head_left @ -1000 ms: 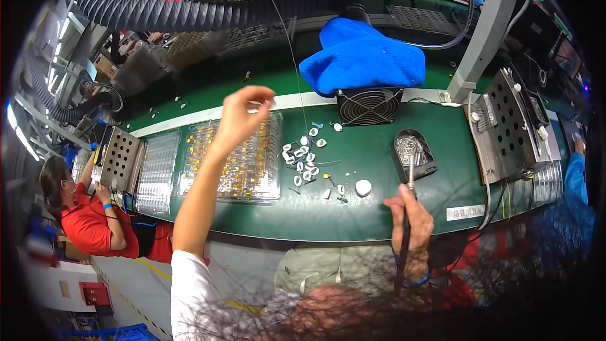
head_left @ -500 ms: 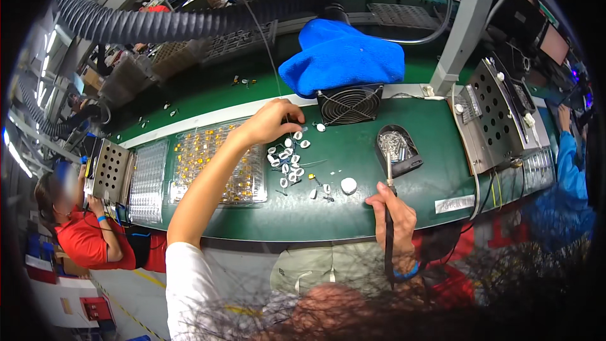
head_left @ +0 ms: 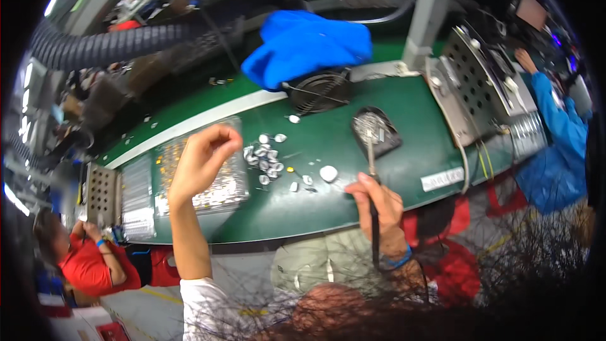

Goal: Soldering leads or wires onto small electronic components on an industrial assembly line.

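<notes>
My left hand [head_left: 205, 158] is raised over the clear plastic tray [head_left: 237, 199] of small yellow parts, thumb and fingertips pinched. Whatever it holds, if anything, is too small or blurred to make out. My right hand [head_left: 382, 208] grips a soldering iron [head_left: 371, 163] whose metal shaft reaches forward to the black tip-cleaner holder [head_left: 390, 142], filled with silvery metal wool [head_left: 372, 125]. To the right of the left hand lies a cluster of small white rounded parts [head_left: 264, 156], some with short dark leads. A round white piece [head_left: 328, 173] sits between the two hands.
A fan [head_left: 319, 93] draped with a blue cloth [head_left: 309, 44] stands at the back of the green bench. A perforated metal box [head_left: 467, 79] is on the right, another tray [head_left: 137, 199] on the left. A ribbed black hose [head_left: 107, 44] crosses above. Co-workers sit on both sides.
The view has shifted and blurred. My left hand has drawn back from the white parts to above the clear tray. My right hand keeps the soldering iron at the tip-cleaner holder.
</notes>
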Action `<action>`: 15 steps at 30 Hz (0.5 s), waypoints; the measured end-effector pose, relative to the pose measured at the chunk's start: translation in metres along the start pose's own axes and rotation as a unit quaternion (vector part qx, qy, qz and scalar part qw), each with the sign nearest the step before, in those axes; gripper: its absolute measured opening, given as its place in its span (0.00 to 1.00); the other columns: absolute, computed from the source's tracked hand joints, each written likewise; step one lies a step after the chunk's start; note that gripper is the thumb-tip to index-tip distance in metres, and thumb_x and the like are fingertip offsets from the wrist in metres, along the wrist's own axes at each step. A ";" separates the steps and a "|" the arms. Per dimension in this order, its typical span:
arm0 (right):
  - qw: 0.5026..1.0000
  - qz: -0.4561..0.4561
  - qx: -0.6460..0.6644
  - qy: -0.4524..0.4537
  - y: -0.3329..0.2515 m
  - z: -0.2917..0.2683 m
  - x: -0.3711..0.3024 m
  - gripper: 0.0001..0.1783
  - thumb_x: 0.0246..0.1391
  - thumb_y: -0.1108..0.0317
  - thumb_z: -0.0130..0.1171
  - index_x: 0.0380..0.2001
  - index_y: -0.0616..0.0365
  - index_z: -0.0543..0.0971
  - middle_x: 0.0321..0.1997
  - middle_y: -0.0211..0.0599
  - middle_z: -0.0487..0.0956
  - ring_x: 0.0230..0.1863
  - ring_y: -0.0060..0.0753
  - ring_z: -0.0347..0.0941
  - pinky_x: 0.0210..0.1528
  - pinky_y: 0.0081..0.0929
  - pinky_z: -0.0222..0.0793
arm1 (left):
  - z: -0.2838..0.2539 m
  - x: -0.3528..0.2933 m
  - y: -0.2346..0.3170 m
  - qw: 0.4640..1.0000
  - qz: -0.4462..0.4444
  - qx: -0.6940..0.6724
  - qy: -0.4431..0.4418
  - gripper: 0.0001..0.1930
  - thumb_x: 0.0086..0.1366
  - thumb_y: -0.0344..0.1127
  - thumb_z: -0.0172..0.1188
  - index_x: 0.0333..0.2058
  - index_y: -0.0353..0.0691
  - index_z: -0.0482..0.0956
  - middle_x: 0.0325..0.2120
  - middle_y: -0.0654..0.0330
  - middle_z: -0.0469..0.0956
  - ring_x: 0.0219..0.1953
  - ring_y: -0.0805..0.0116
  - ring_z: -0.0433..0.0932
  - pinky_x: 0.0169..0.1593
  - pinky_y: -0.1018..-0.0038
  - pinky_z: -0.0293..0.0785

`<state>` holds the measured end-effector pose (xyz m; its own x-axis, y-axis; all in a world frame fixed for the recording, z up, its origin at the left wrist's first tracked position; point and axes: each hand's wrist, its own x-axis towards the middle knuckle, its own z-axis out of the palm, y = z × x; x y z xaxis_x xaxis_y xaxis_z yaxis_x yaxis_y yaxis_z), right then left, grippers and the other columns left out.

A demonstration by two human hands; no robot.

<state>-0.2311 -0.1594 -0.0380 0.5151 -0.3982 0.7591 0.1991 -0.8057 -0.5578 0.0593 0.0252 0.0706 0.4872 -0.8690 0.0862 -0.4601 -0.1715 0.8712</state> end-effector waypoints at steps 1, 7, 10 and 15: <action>1.000 0.004 0.003 0.002 -0.004 -0.001 0.001 0.21 0.61 0.81 0.61 0.58 0.67 0.75 0.35 0.43 0.87 0.31 0.41 0.84 0.37 0.32 0.78 | 0.012 -0.003 0.005 0.999 -0.004 -0.024 -0.044 0.03 0.71 0.24 0.63 0.41 0.33 0.80 0.37 0.64 0.81 0.43 0.76 0.79 0.48 0.75 0.77; 0.999 0.033 -0.001 -0.020 0.005 0.005 -0.009 0.15 0.60 0.88 0.57 0.48 0.63 0.76 0.40 0.47 0.88 0.35 0.44 0.84 0.38 0.35 0.79 | 0.104 0.023 0.023 0.971 0.100 0.042 -0.211 0.06 0.71 0.30 0.62 0.40 0.32 0.80 0.34 0.54 0.82 0.36 0.63 0.82 0.41 0.71 0.77; 1.000 0.018 -0.009 -0.024 0.007 0.012 -0.006 0.17 0.55 0.90 0.58 0.45 0.61 0.75 0.45 0.47 0.88 0.36 0.45 0.81 0.38 0.35 0.79 | 0.117 0.030 0.016 0.974 0.116 0.084 -0.175 0.05 0.71 0.29 0.61 0.40 0.33 0.81 0.33 0.54 0.82 0.34 0.61 0.81 0.39 0.69 0.77; 0.997 -0.014 -0.028 -0.068 0.000 0.022 0.004 0.22 0.45 0.86 0.64 0.46 0.58 0.79 0.46 0.39 0.87 0.36 0.44 0.76 0.39 0.39 0.73 | 0.117 0.024 -0.002 0.972 0.165 0.102 -0.135 0.06 0.67 0.28 0.63 0.40 0.34 0.81 0.32 0.53 0.80 0.33 0.57 0.80 0.38 0.65 0.77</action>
<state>-0.2103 -0.1517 -0.0423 0.6191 -0.3144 0.7197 0.1702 -0.8409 -0.5137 -0.0152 -0.0502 0.0147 0.0870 -0.9778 0.1907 -0.7090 0.0737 0.7014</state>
